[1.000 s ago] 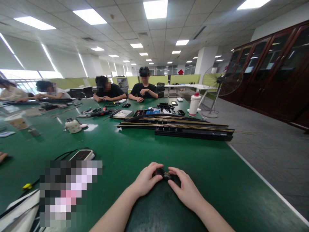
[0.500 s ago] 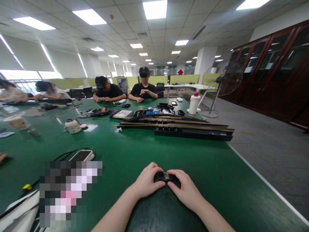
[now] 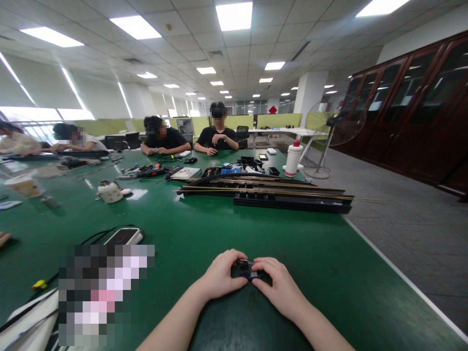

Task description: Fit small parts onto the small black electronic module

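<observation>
Under ceiling lights (image 3: 234,16), the green table (image 3: 175,243) is cut off nearest you. In from its right edge, your left hand (image 3: 222,275) and right hand (image 3: 276,279) pinch a black part (image 3: 251,274), fingers hiding its ends.

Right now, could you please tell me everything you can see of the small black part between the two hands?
The small black part is dark, with greyish, lighter patches near its middle; it looks like plastic, perhaps with some metal. It lies low at the near side of the green table, its ends partly covered by the fingers of the left hand and right hand, which hold it from either side. Its finer details, and whether it touches the tabletop, cannot be made out.
</observation>
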